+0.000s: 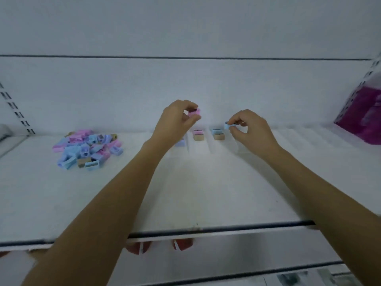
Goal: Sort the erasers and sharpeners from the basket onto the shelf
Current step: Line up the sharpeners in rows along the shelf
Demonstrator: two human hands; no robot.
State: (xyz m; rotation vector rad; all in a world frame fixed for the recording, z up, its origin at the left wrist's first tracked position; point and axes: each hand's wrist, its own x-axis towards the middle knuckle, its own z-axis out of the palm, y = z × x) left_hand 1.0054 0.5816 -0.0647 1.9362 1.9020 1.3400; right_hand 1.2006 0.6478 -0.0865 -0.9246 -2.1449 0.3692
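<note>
White, matt shelving fills the view. Nearest, below the front lip, two rounded reddish-brown objects [182, 244] are glimpsed on a lower level, too cut off to be identified. A dark strip is run along the front edge of the flat white shelf board [206, 186], whose surface is smooth and faintly scuffed. Two bare forearms are stretched across it.

A small pink blocky piece [194, 112] with a dark recess is pinched between the thumb and curled fingertips of the left hand [175, 122] and held clear of the board. A smaller pale-blue piece [227, 126] is pinched by the fingertips of the right hand [251, 131], also off the board. Whether either is an eraser or a sharpener cannot be told.

Between and just below the two pinches, a pink-topped tan block [198, 135] and a blue-topped tan block [218, 134] are set side by side, apart. A lilac block [181, 143] is half hidden under the left wrist. Well left of the left grip lies a loose heap of pink, lilac, blue and tan blocks [88, 148]. Far right of the right grip, a glossy magenta packet [362, 118] is leaned. Behind everything, the plain white back panel [185, 85] is crossed by one dark seam.
</note>
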